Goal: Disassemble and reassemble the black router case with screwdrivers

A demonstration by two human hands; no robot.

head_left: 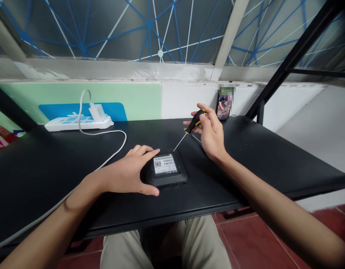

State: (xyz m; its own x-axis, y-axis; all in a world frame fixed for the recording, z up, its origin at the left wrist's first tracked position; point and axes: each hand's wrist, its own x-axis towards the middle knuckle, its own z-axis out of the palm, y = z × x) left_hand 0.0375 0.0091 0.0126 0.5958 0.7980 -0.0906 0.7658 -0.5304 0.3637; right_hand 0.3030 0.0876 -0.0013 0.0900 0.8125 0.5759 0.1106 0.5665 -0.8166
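A flat black electronic device (169, 180), with a white label (164, 164) bearing a QR code and barcodes facing up, lies on the dark tabletop. My left hand (133, 170) is spread around its left side, fingers at the far edge and thumb at the near corner, bracing it. In my right hand (210, 130) is a black-and-yellow screwdriver (195, 121), its handle gripped between thumb and fingers. The slanted shaft reaches down to the device's far right corner, where the tip meets it. Whether a screw sits under the tip is too small to tell.
A white power strip (80, 122) with a charger (96, 112) plugged in stands at the back left. Its white cable (116, 150) runs forward past my left arm. A phone (224, 104) leans on the wall at the back. A thin light rod (196, 138) shows beside my right hand.
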